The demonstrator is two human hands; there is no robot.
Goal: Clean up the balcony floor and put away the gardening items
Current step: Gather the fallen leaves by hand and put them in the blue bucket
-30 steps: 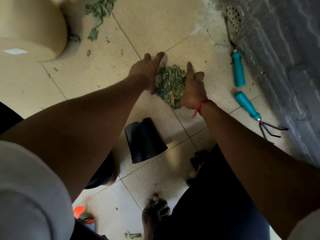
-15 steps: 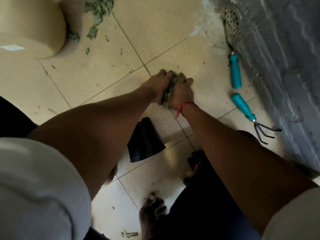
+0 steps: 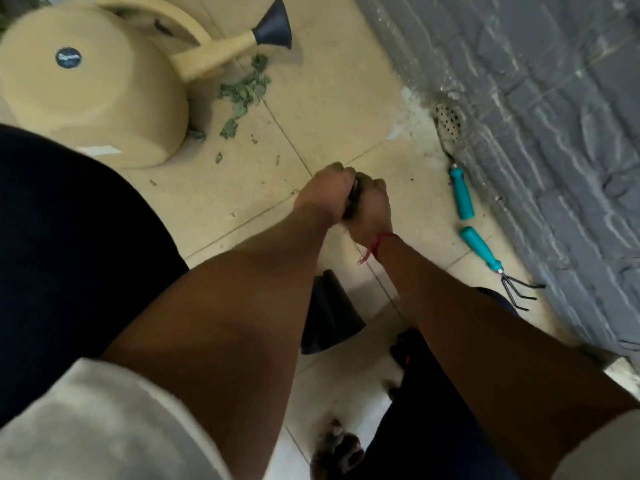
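Note:
My left hand (image 3: pixel 327 192) and my right hand (image 3: pixel 370 206) are pressed together above the tiled floor, both shut on a clump of dried green leaves (image 3: pixel 352 202); only a thin dark sliver of it shows between the palms. More loose leaves (image 3: pixel 244 93) lie scattered by a beige watering can (image 3: pixel 90 95) tipped on its side at the upper left. Two teal-handled tools lie along the wall at the right: a small one (image 3: pixel 462 199) and a hand rake (image 3: pixel 485 252) with black prongs. A black plastic pot (image 3: pixel 332 317) lies on its side under my forearms.
A grey brick wall (image 3: pixel 540 133) runs down the right side, with a perforated floor drain (image 3: pixel 448 121) at its base. My dark-trousered knees fill the left and bottom right. A bare foot (image 3: pixel 337 445) rests on the tiles at the bottom centre.
My hands went from flanking a spread leaf pile to closing tightly together on it. The view has tilted up, bringing the whole watering can and its spout into sight.

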